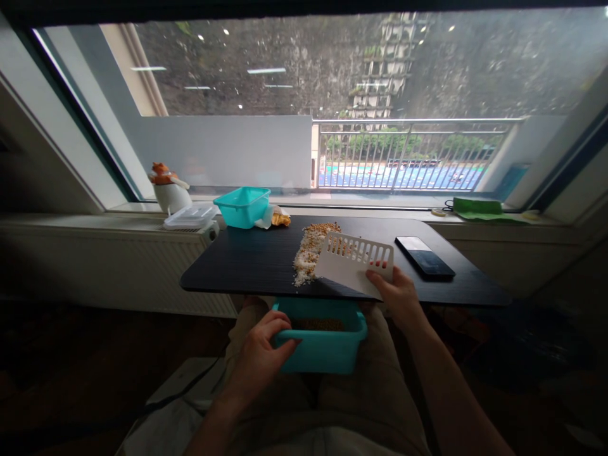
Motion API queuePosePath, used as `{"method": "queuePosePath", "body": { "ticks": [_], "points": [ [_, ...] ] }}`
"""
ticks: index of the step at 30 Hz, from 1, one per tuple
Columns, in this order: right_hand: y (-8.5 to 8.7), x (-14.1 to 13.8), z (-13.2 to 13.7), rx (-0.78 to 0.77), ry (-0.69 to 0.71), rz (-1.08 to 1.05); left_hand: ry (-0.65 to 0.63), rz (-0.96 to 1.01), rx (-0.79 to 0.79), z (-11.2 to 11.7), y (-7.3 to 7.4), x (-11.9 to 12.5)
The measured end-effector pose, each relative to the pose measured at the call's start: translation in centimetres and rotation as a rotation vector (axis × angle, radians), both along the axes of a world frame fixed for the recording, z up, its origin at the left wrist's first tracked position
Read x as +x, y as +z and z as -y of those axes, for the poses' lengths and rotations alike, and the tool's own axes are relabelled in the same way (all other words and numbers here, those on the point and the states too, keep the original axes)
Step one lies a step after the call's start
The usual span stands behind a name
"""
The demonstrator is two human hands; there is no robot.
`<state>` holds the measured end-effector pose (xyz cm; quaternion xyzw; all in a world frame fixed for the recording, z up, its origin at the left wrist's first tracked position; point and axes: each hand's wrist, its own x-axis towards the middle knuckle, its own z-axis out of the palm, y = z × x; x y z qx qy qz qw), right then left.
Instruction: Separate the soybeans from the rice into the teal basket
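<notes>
My left hand (268, 339) grips the left rim of a turquoise plastic tub (318, 351) that rests on my lap below the table edge. Brown grains (317, 324) lie inside this tub. In my right hand (396, 288) is a white slotted scraper (349, 263), held by its right end, tilted just over the table. Its row of slots runs along the far side. Left of the scraper, a pile of white and brown grains (311, 250) spreads on the black table, and the scraper covers part of it.
On the dark table (247, 263), a phone (424, 258) lies at the right. A second turquoise tub (244, 206) stands at the back left beside a crumpled orange wrapper (280, 218). The sill holds a clear plastic lid (190, 215), a white jar (171, 196) and a green cloth (477, 208).
</notes>
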<state>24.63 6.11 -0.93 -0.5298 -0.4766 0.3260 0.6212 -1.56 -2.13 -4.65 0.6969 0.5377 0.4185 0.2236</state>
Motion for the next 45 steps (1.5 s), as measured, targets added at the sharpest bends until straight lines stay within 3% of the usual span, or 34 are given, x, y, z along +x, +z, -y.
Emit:
{"method": "queuePosePath", "body": {
  "ticks": [21, 32, 36, 41, 45],
  "points": [
    [0.8, -0.3, 1.5, -0.018, 0.098, -0.185, -0.005, 0.033, -0.01, -0.2, 0.0, -0.1],
    [0.5, 1.1, 3.7, -0.071, 0.104, -0.203, -0.011, 0.041, -0.016, 0.1, 0.0, 0.3],
    [0.5, -0.6, 3.3, -0.017, 0.078, -0.191, -0.003, 0.04, -0.021, 0.1, -0.3, 0.4],
    [-0.8, -4.3, 2.7, -0.01, 0.143, -0.164, 0.012, 0.026, -0.034, 0.1, -0.6, 0.2],
    [-1.9, -4.2, 2.3, -0.017, 0.119, -0.157, 0.01, 0.017, -0.049, 0.1, -0.4, 0.1]
  ]
}}
